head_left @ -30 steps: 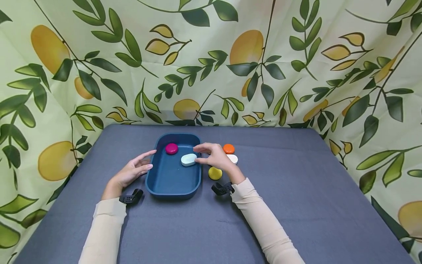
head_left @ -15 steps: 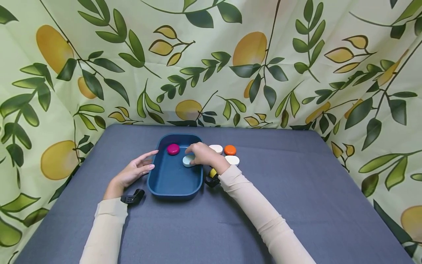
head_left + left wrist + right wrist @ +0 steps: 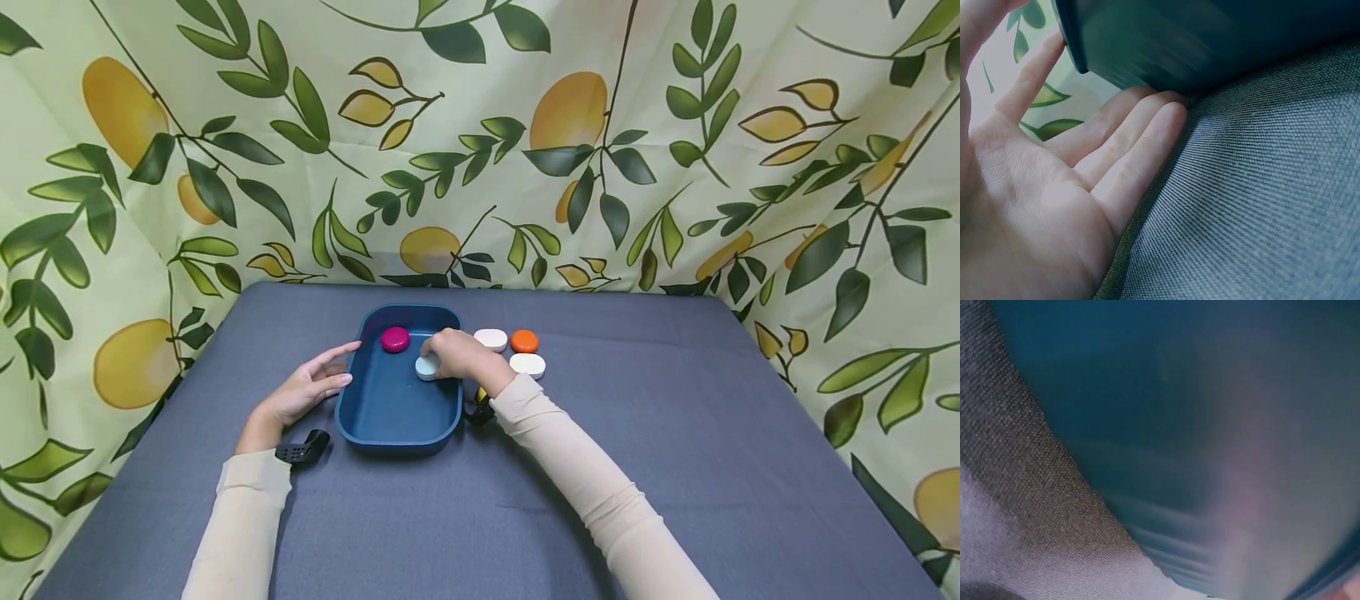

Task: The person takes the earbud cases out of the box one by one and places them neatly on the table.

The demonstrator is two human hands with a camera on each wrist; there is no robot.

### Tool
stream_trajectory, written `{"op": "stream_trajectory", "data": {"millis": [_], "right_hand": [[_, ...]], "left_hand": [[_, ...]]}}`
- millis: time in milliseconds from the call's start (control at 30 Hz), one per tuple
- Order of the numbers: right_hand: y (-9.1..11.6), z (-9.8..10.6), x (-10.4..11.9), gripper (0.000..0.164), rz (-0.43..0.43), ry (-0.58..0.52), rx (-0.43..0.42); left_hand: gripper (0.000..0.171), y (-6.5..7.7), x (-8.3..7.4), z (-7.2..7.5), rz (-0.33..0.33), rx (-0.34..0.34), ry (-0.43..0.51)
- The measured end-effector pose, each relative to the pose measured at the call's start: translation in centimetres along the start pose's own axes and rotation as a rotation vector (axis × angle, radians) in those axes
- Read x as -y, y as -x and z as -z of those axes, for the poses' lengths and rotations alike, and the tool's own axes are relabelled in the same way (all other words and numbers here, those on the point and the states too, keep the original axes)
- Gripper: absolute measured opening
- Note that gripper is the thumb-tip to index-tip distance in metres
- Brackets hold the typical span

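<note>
My right hand [image 3: 455, 353] reaches over the right rim of a blue rectangular tray [image 3: 397, 421] and pinches a pale blue oval piece [image 3: 426, 367] inside it. A magenta round piece [image 3: 395, 339] lies behind, near the tray's back left. At the tray's left side is my left hand [image 3: 303, 390], fingers extended. In the left wrist view, the fingers [image 3: 1129, 156] reach the tray's outer wall [image 3: 1166, 50], with one fingertip at the rim. The right wrist view is filled by the tray's outer wall [image 3: 1116, 425], and the held piece is hidden there.
Right of the tray lie two white oval pieces, the back one [image 3: 491, 339] and the front one [image 3: 528, 365], beside an orange round piece [image 3: 523, 341]. A yellow piece [image 3: 482, 393] is mostly hidden by my right wrist. A leaf-print cloth [image 3: 480, 167] hangs behind the grey table [image 3: 637, 433].
My right hand has moved left and farther over the tray, closing its fingers on the pale blue oval piece. The back white piece has come into sight. My left hand stays at the tray.
</note>
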State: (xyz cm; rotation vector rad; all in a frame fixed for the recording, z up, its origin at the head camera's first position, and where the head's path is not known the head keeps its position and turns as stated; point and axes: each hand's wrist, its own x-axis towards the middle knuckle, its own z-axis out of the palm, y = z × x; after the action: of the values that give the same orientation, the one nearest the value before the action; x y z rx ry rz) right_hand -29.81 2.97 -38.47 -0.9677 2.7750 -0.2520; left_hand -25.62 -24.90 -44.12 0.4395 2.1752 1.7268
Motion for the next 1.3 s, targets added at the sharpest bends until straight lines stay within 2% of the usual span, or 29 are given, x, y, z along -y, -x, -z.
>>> {"op": "stream_trajectory", "data": {"millis": [133, 300, 600, 767, 867, 1067, 1300], "right_hand": [[0.3, 0.1, -0.4, 0.038, 0.022, -0.113, -0.044], [1.4, 0.9, -0.8, 0.039, 0.066, -0.299, -0.146], [4.6, 1.3, -2.4, 0.038, 0.137, -0.563, -0.318], [6.6, 1.0, -3.5, 0.038, 0.127, -0.669, -0.368], [7.8, 0.4, -4.4, 0.038, 0.108, -0.696, -0.404], [10.1, -0.8, -6.1, 0.038, 0.077, -0.648, -0.482], [11.7, -1.4, -7.5, 0.04, 0.014, -0.652, -0.468]], "left_hand": [[0.062, 0.0, 0.1, 0.0, -0.002, 0.005, 0.005], [0.062, 0.1, -0.1, 0.0, 0.001, 0.008, 0.012], [0.062, 0.1, -0.1, 0.0, -0.001, 0.006, -0.008], [0.062, 0.1, -0.1, -0.1, 0.006, -0.001, -0.001], [0.062, 0.1, -0.1, -0.1, 0.003, 0.001, 0.003], [0.062, 0.0, 0.1, -0.1, -0.001, 0.012, 0.004], [0.062, 0.0, 0.1, -0.1, 0.019, -0.009, -0.009]]}}
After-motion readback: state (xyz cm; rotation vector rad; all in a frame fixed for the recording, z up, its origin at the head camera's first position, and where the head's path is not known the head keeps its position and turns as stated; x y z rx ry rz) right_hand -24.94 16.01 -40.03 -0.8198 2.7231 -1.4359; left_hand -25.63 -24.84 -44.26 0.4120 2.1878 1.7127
